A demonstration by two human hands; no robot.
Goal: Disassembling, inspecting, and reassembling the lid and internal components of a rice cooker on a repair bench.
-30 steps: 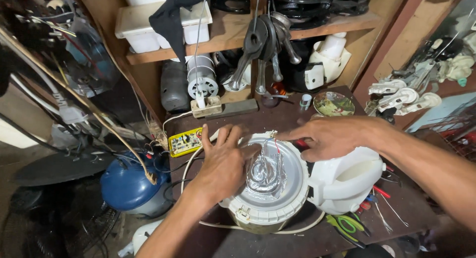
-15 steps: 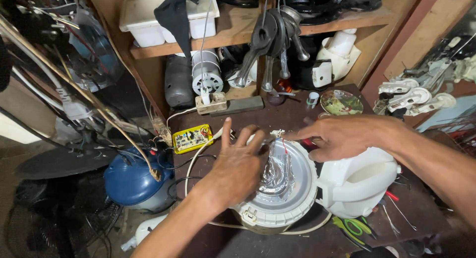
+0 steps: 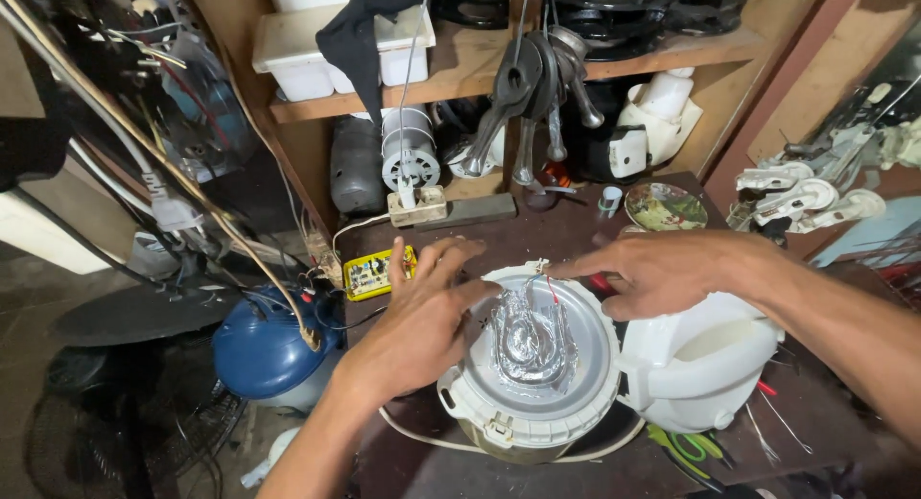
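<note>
Opened cooker [image 3: 532, 403] on the bench, lid [image 3: 696, 365] swung to its right, foil-wrapped part [image 3: 530, 336] exposed at centre (wires still loose): left hand [image 3: 417, 321] spread flat on its rim, right hand [image 3: 662, 269] spread, fingertips at its far edge.

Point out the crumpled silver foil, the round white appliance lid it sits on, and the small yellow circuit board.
crumpled silver foil [image 3: 531, 338], head view, middle of the foil lump.
round white appliance lid [image 3: 595, 365], head view, bare right part of its top.
small yellow circuit board [image 3: 367, 275], head view, centre of the board.
</note>
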